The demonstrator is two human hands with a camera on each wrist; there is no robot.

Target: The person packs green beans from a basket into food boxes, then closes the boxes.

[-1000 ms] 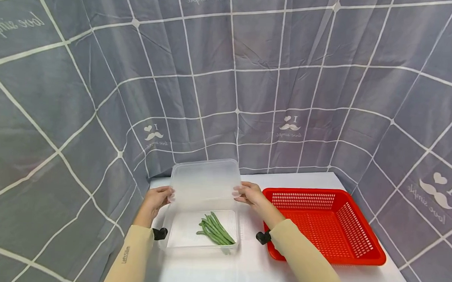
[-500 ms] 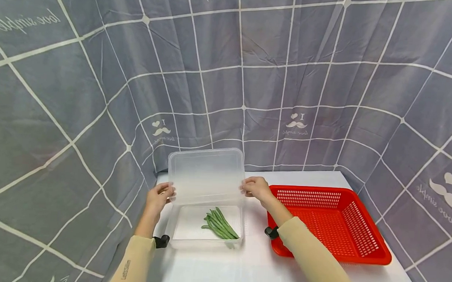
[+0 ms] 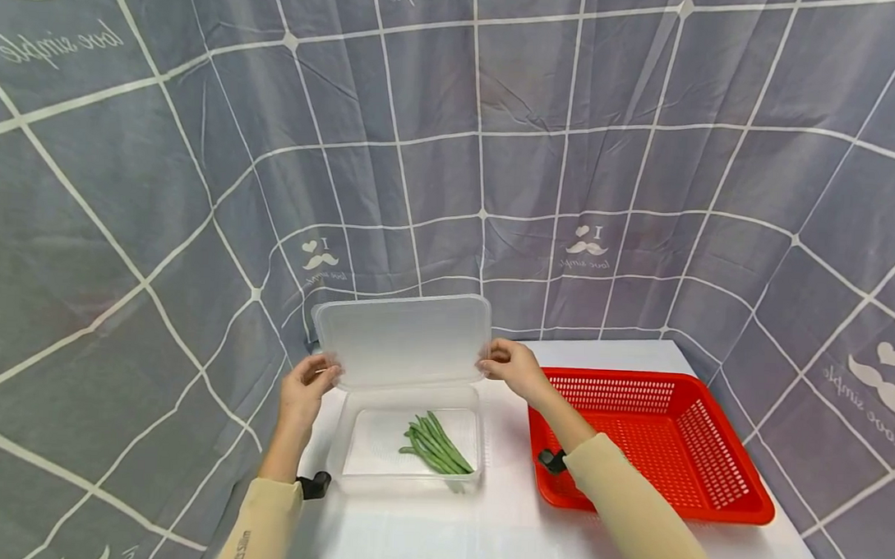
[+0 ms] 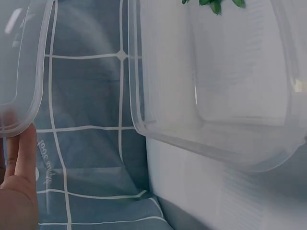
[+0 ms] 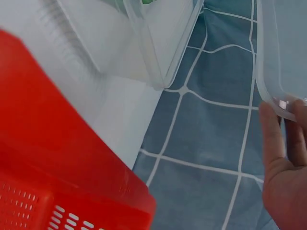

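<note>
A clear plastic lid (image 3: 404, 341) is held up, tilted, above the far side of a clear plastic food container (image 3: 344, 440). My left hand (image 3: 306, 383) pinches its left edge near the lower corner, and my right hand (image 3: 514, 367) pinches the right edge. Both wrist views show the lid's corners between fingers and thumb, raised apart from the container's rim. Inside the container, toward its right side, lies a small bundle of green beans (image 3: 436, 445). Only the tips of the green beans (image 4: 216, 5) show in the left wrist view.
To the right of the container stands a red perforated plastic basket (image 3: 651, 468), below my right forearm. Both sit on a white table (image 3: 498, 528). A grey curtain with white grid lines (image 3: 525, 175) surrounds the table at the back and sides.
The lid has been lifted up and back from the container, uncovering more of its far part, and tips more upright. Both hands moved with it. Container, beans and basket stay put.
</note>
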